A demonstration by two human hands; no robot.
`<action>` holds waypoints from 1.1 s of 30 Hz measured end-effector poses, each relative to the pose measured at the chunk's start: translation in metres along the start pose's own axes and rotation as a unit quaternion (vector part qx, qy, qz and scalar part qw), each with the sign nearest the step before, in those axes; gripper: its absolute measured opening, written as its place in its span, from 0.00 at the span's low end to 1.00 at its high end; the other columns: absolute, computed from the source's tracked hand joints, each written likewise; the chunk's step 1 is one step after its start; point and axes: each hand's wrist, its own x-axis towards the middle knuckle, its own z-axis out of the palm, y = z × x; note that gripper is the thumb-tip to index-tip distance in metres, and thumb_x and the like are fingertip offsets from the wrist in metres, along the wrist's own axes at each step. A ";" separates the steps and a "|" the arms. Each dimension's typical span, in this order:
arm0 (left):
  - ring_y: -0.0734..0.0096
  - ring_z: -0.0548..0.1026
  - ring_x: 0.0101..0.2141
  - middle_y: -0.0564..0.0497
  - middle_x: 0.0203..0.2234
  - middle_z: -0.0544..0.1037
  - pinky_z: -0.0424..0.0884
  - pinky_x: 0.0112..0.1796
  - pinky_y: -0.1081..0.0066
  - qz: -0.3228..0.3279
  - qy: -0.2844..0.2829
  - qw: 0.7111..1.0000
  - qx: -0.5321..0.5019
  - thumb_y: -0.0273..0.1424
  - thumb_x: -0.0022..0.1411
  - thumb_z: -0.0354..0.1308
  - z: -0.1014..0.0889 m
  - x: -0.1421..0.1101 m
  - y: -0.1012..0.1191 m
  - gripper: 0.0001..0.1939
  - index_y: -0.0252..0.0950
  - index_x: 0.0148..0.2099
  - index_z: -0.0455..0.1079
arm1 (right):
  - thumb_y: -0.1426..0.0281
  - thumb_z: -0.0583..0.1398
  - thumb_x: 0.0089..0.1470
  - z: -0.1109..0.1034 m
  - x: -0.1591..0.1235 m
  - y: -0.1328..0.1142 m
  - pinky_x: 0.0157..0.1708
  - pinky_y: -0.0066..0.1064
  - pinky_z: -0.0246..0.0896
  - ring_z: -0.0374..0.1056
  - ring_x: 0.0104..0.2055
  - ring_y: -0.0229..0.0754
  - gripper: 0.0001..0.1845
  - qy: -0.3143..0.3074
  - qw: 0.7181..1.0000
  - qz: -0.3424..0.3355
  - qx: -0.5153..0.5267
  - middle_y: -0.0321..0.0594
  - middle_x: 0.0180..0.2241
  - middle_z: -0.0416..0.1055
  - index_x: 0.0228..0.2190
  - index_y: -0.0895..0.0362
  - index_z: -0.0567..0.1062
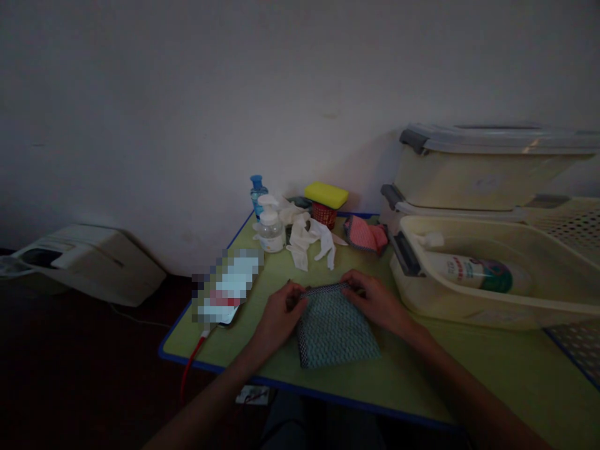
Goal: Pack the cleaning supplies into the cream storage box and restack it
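Note:
A blue-green woven cloth (337,328) with a dark checked border lies on the green table (215,340), its near edge close to me. My left hand (287,307) pinches the cloth's far left corner between thumb and fingers. At the far right corner, my right hand (368,297) grips the same edge, with its thumb on top. Between the two hands the bordered edge runs fairly straight. Behind the cloth lie crumpled white gloves (307,240) and a bunched pink cloth (365,235).
Left stands a phone (234,284) with a red cable (190,365). At the back are a clear jar (270,232), a blue bottle (257,194) and a yellow sponge (327,195) on a red basket (324,215). Right, a cream bin (469,306) holds a bottle (473,273); lidded boxes (487,178) stand behind.

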 end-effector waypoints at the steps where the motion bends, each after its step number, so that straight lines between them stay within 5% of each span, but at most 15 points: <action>1: 0.71 0.71 0.29 0.52 0.28 0.72 0.66 0.32 0.72 0.009 0.010 1.000 0.013 0.30 0.52 0.53 0.000 -0.001 -0.001 0.06 0.34 0.35 0.65 | 0.73 0.53 0.52 0.001 0.000 0.000 0.29 0.30 0.61 0.68 0.30 0.39 0.04 0.004 1.000 0.000 -0.004 0.38 0.27 0.70 0.30 0.57 0.68; 16: 0.71 0.69 0.28 0.53 0.25 0.69 0.64 0.31 0.71 0.067 0.046 0.980 0.180 0.24 0.55 0.48 -0.001 0.010 -0.004 0.05 0.35 0.35 0.62 | 0.78 0.52 0.49 0.016 -0.002 -0.001 0.30 0.30 0.60 0.65 0.30 0.40 0.07 0.066 0.984 -0.031 -0.163 0.39 0.29 0.66 0.32 0.56 0.62; 25: 0.67 0.71 0.36 0.47 0.40 0.68 0.67 0.38 0.68 0.073 0.047 0.921 0.380 0.25 0.61 0.45 0.007 -0.002 0.004 0.11 0.36 0.43 0.66 | 0.77 0.52 0.51 0.019 -0.004 0.004 0.42 0.40 0.63 0.62 0.42 0.47 0.06 0.085 0.955 -0.119 -0.259 0.48 0.39 0.65 0.31 0.59 0.68; 33: 0.67 0.71 0.38 0.47 0.41 0.67 0.67 0.44 0.65 0.088 0.041 0.919 0.381 0.25 0.58 0.50 -0.004 0.002 0.009 0.11 0.35 0.41 0.70 | 0.78 0.53 0.50 0.017 -0.004 0.003 0.39 0.39 0.64 0.64 0.39 0.45 0.08 0.093 0.960 -0.128 -0.232 0.45 0.35 0.66 0.30 0.57 0.71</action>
